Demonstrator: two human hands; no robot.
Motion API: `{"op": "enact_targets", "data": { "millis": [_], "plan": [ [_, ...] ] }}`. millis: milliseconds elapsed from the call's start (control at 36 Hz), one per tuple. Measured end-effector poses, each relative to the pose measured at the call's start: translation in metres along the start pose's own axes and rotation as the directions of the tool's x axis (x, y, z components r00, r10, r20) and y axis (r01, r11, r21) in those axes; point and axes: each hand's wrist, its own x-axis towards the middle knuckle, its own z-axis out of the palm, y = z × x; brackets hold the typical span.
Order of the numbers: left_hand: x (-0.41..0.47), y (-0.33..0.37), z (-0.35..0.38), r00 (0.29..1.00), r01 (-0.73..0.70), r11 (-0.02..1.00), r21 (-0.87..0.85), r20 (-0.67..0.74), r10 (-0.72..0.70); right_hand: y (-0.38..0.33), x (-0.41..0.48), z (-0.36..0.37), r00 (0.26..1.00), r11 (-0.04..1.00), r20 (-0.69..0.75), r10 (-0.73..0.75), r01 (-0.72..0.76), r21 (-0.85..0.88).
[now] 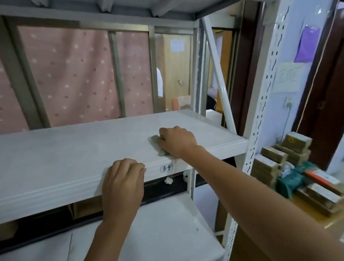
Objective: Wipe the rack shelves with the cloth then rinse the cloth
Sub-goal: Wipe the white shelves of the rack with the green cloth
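Note:
A white metal rack fills the view, and its middle shelf [65, 154] is at chest height. My right hand [176, 141] presses a pale green cloth [155, 139] flat on that shelf near its right front corner; only the cloth's edges show around my fingers. My left hand [122, 183] rests on the shelf's front edge, fingers curled over the lip beside a small label reading "3-4" [167, 168]. A lower shelf [155, 236] lies beneath my arms, and the underside of an upper shelf [135, 6] is overhead.
The rack's perforated white upright [267, 92] stands right of my right hand, with a diagonal brace [216, 70] behind it. Stacked boxes and packets [295, 167] sit on a wooden surface at the right. A pink dotted curtain [68, 77] hangs behind the rack.

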Motion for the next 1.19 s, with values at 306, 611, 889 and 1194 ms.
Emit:
{"op": "enact_targets", "data": {
  "millis": [306, 611, 889, 1194],
  "plan": [
    [0.014, 0.043, 0.038, 0.997, -0.024, 1.000, -0.010, 0.070, 0.024, 0.133, -0.007, -0.010, 0.989, 0.986, -0.019, 0.147, -0.148, -0.074],
    [0.022, 0.065, 0.038, 0.986, 0.077, 0.997, 0.017, 0.149, -0.079, 0.185, -0.026, -0.029, 0.951, 0.923, -0.038, 0.308, -0.308, -0.229],
    [0.024, 0.060, 0.024, 0.963, 0.084, 0.996, -0.011, 0.257, -0.078, 0.183, -0.032, -0.036, 0.937, 0.905, -0.050, 0.347, -0.348, -0.246],
    [0.034, 0.092, 0.015, 0.896, 0.198, 0.977, -0.076, 0.419, -0.149, 0.166, -0.095, -0.043, 0.896, 0.652, -0.067, 0.439, -0.266, 0.709]
  ]
}}
